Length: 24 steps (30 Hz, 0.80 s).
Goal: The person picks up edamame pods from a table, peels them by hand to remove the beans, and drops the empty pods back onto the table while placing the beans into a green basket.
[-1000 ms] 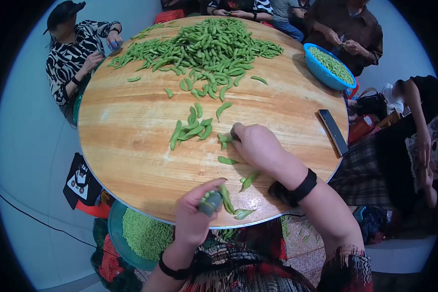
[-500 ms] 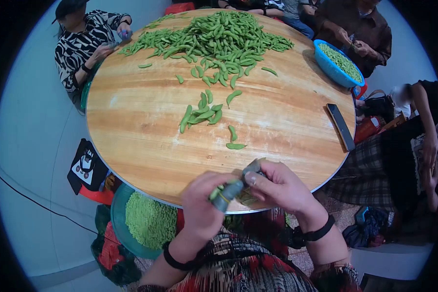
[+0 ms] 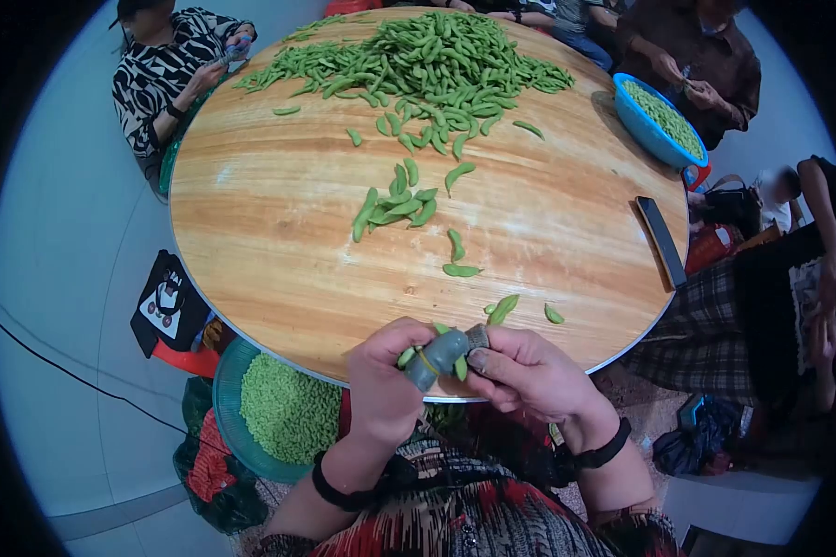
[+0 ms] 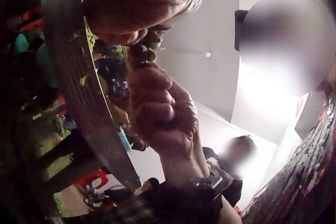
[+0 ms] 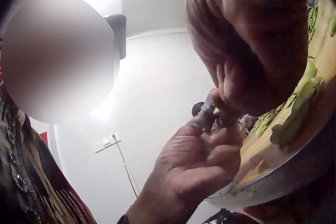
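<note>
Both hands meet above the table's near edge in the head view. My left hand [image 3: 387,381] holds a green soybean pod [image 3: 462,369], its end sticking out below a grey finger cover [image 3: 445,351] tied with a yellow band. Pale green beans [image 3: 407,356] show in the curl of that hand. Thumb and forefinger of my right hand [image 3: 539,376], the forefinger in a dark grey cover [image 3: 477,338], pinch at the same pod. In the left wrist view, the fingers of the right hand [image 4: 160,108] are curled. An opened pod [image 3: 504,309] lies just beyond the hands.
A large heap of pods [image 3: 446,65] covers the far table, with a small cluster [image 3: 395,210] nearer. A phone [image 3: 660,243] lies at the right edge. Shelled beans fill a blue bowl [image 3: 636,116] at far right and a green basin [image 3: 228,395] below left. Other people sit around.
My right hand has come back from the loose pods on the table to the left hand. The split pod hanging from the left hand is gone from there. The head view has shifted.
</note>
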Each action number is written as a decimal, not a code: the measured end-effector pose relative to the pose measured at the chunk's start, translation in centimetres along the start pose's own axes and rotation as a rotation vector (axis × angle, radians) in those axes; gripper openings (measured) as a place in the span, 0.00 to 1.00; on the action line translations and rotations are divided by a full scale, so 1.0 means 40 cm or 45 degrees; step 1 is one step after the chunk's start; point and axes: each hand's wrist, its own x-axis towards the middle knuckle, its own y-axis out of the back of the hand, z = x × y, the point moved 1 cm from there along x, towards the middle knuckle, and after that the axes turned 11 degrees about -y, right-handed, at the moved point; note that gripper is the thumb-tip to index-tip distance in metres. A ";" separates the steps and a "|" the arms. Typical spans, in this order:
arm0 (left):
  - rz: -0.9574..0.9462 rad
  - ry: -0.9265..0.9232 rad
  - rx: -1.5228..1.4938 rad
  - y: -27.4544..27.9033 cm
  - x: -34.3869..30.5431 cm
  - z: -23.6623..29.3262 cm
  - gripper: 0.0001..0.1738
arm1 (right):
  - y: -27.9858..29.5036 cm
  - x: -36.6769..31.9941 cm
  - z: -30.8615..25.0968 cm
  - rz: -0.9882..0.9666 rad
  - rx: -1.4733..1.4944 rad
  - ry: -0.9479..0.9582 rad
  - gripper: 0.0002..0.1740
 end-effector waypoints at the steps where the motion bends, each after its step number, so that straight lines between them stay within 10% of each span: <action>1: -0.061 -0.002 -0.087 0.001 0.005 0.001 0.09 | -0.001 -0.001 -0.003 -0.001 -0.004 0.001 0.11; 8: -0.251 0.382 -0.762 0.006 0.049 0.025 0.08 | 0.001 0.011 -0.006 -0.149 0.373 -0.074 0.08; 10: -0.207 0.257 -0.430 -0.005 0.055 0.019 0.07 | 0.003 0.030 0.006 -0.074 0.361 -0.012 0.08; 12: -0.174 0.127 -0.103 -0.019 0.060 0.006 0.05 | 0.001 0.056 0.011 0.567 -0.727 0.499 0.08; 16: -0.110 -0.091 0.498 -0.025 0.072 0.005 0.09 | -0.014 0.063 -0.025 0.846 -1.080 0.529 0.07; 24: -0.066 0.396 -0.219 -0.010 0.090 0.002 0.20 | 0.054 0.085 -0.019 0.412 -0.326 0.259 0.10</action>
